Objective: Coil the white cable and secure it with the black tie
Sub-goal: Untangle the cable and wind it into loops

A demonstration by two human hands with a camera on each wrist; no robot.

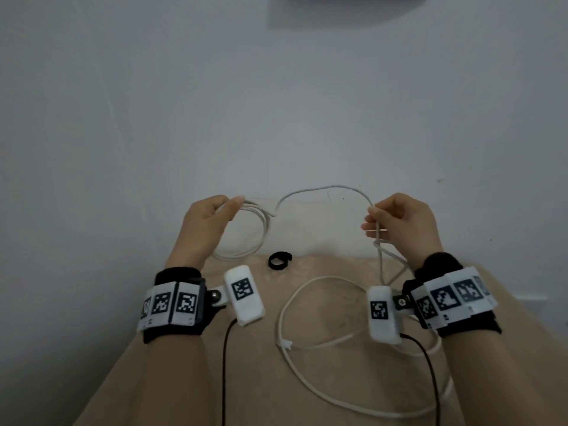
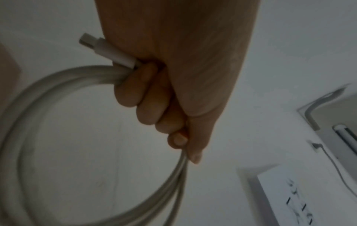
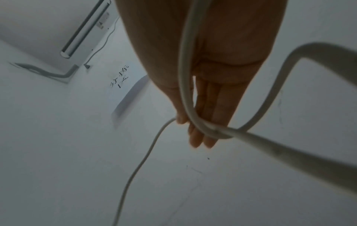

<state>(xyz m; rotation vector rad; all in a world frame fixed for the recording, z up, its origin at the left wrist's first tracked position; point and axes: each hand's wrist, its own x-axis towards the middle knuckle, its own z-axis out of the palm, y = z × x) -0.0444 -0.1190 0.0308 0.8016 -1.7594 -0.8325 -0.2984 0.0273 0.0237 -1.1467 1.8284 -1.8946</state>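
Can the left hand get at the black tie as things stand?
Probably not yet: the left hand grips the coiled loops of the white cable. The black tie lies uncovered on the table, close beside it.

Dim, flat, grey light with faint shadows and no glare. Both wrist views are dark, soft and noisy, and the cable (image 3: 289, 154) nearest the lens blurs and bends.

The left hand (image 1: 205, 217) grips a few loops of the thin white cable (image 1: 325, 189), the right hand (image 1: 399, 218) pinches its span, slack trails over the beige tabletop (image 1: 172, 379), near a small black looped tie (image 1: 279, 260)
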